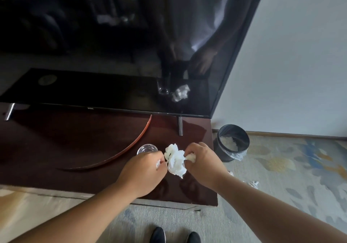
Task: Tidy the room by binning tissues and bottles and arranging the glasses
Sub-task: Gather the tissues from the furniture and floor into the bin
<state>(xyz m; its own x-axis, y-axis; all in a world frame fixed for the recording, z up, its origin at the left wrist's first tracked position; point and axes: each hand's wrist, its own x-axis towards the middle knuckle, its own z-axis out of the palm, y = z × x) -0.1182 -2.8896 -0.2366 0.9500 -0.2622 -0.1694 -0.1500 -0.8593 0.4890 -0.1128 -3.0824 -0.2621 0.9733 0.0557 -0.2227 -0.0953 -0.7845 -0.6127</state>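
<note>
A crumpled white tissue point(176, 160) lies on the dark wooden TV cabinet point(75, 148) near its right end. My left hand point(144, 169) grips its left side with curled fingers, and a bit of tissue shows in its fist. My right hand point(201, 160) grips the tissue's right side, another wad showing between its fingers. A clear drinking glass point(147, 148) stands upright just behind my left hand. A small black bin point(232, 142) with a plastic liner sits on the floor right of the cabinet, with white tissue inside.
A large black TV point(112, 45) stands on the cabinet's back and mirrors the scene. More tissue scraps point(252, 183) lie on the patterned carpet right of the cabinet. A white wall rises behind the bin. My shoes point(174, 235) show at the bottom.
</note>
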